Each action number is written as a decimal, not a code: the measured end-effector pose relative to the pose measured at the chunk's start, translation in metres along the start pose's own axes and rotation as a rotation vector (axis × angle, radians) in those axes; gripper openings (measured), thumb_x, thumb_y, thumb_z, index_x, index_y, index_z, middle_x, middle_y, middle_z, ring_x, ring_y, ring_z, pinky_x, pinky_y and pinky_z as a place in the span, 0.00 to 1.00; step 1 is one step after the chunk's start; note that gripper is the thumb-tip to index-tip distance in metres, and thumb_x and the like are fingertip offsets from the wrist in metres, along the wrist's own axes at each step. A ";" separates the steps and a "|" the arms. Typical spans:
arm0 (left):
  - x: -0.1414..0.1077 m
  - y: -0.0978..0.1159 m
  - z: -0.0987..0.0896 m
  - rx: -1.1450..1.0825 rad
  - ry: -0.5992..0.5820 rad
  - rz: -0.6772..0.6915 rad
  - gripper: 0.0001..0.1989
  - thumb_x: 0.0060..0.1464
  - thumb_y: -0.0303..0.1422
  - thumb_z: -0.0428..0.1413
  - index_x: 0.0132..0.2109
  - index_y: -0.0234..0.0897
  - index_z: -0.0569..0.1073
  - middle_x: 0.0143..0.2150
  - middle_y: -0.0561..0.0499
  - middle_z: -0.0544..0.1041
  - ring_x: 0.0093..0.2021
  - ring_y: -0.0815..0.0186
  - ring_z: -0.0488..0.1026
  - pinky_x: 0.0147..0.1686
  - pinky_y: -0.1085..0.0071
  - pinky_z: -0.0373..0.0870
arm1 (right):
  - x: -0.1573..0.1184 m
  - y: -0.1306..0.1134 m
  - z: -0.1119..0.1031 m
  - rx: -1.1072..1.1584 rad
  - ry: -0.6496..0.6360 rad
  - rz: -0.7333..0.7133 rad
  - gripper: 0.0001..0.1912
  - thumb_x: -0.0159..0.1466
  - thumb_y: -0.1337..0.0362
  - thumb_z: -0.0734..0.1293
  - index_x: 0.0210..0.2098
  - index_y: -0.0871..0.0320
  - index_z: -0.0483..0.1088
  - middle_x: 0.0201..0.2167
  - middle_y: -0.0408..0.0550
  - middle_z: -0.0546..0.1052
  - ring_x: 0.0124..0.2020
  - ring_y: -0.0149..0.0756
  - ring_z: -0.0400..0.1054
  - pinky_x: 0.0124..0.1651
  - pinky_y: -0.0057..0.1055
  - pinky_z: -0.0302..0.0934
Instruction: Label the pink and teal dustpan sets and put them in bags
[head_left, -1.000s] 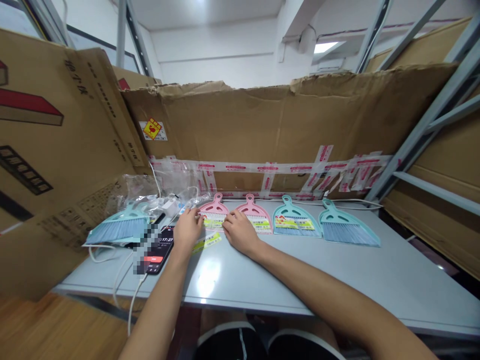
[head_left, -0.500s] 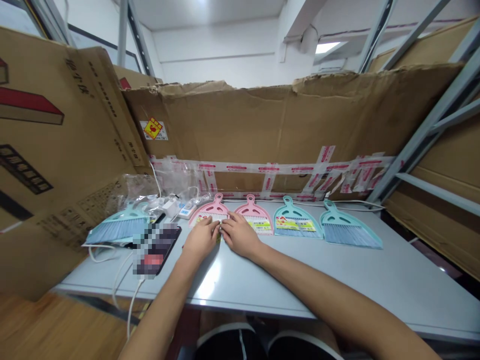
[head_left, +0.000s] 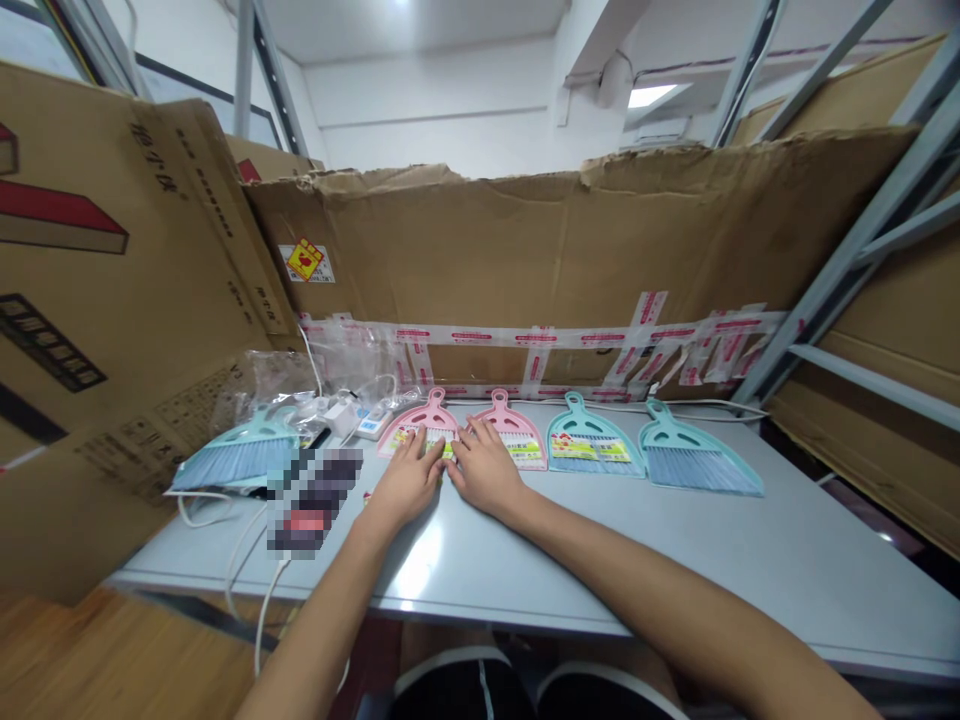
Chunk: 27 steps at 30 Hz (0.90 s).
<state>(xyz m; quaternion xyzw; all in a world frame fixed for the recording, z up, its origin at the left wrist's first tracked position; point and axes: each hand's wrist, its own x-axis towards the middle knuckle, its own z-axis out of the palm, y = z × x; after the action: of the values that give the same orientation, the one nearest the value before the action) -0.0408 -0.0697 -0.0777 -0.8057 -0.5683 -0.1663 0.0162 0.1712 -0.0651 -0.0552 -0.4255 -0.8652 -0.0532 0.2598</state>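
Spreading flat, the left hand (head_left: 409, 485) lays its fingers (head_left: 417, 450) on the first pink brush (head_left: 435, 410), unclenched, gripping nothing. The right hand (head_left: 486, 475), equally open, rests on the bench (head_left: 495, 565) just beside it, its fingertips (head_left: 474, 430) between that brush and the second pink brush (head_left: 504, 425). Two teal brushes (head_left: 592, 430) (head_left: 679, 440) continue the row, making four laid side by side, bristles toward the person, apparently so that each yellow-green label (head_left: 568, 446) faces up and stays readable. A fifth brush, also teal (head_left: 240, 462), sits apart at the left. One phone (head_left: 315, 500), blurred, lies flat near the hands, apparently placed to reach its white cable (head_left: 262, 610).
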 end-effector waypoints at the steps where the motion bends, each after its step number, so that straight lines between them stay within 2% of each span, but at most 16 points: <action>1: 0.001 -0.001 0.001 0.005 -0.001 -0.004 0.29 0.78 0.39 0.47 0.78 0.37 0.71 0.84 0.32 0.56 0.82 0.35 0.57 0.78 0.36 0.58 | 0.001 0.000 -0.001 -0.002 -0.006 0.000 0.22 0.78 0.55 0.66 0.61 0.64 0.82 0.66 0.65 0.80 0.77 0.60 0.61 0.82 0.59 0.48; 5: 0.004 -0.003 0.007 0.019 0.015 -0.008 0.29 0.77 0.38 0.48 0.78 0.37 0.71 0.85 0.32 0.56 0.82 0.36 0.57 0.78 0.37 0.58 | 0.002 0.001 -0.003 -0.014 -0.016 -0.009 0.22 0.79 0.56 0.66 0.60 0.64 0.82 0.66 0.63 0.81 0.77 0.61 0.62 0.82 0.59 0.47; 13: 0.009 0.001 0.011 0.039 0.012 -0.032 0.30 0.75 0.36 0.50 0.78 0.36 0.69 0.84 0.31 0.56 0.83 0.36 0.56 0.78 0.37 0.58 | 0.003 -0.001 -0.004 -0.027 -0.039 -0.009 0.22 0.79 0.56 0.65 0.61 0.65 0.82 0.67 0.64 0.80 0.76 0.61 0.62 0.82 0.58 0.47; 18: 0.008 0.001 0.006 -0.054 0.066 -0.007 0.29 0.75 0.35 0.49 0.77 0.36 0.71 0.85 0.33 0.55 0.83 0.38 0.55 0.79 0.38 0.56 | 0.002 -0.001 -0.002 -0.036 -0.021 -0.009 0.24 0.79 0.57 0.65 0.66 0.65 0.77 0.67 0.64 0.80 0.76 0.60 0.63 0.82 0.58 0.46; 23: 0.008 -0.006 -0.012 -0.215 0.222 -0.058 0.27 0.77 0.38 0.46 0.74 0.34 0.73 0.80 0.34 0.65 0.80 0.47 0.62 0.80 0.43 0.59 | 0.000 -0.002 -0.002 -0.010 -0.011 0.001 0.23 0.78 0.58 0.66 0.67 0.64 0.74 0.67 0.66 0.79 0.76 0.59 0.61 0.81 0.59 0.45; 27: 0.008 -0.014 -0.026 -0.242 0.311 -0.078 0.25 0.75 0.36 0.47 0.70 0.35 0.76 0.72 0.38 0.76 0.76 0.51 0.69 0.79 0.47 0.62 | -0.001 -0.001 -0.005 0.028 0.006 -0.006 0.22 0.78 0.58 0.67 0.66 0.63 0.74 0.67 0.66 0.78 0.76 0.61 0.60 0.80 0.62 0.47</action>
<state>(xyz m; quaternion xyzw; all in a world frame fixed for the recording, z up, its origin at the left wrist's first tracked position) -0.0579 -0.0630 -0.0529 -0.7436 -0.5656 -0.3565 0.0003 0.1726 -0.0681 -0.0517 -0.4192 -0.8663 -0.0430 0.2684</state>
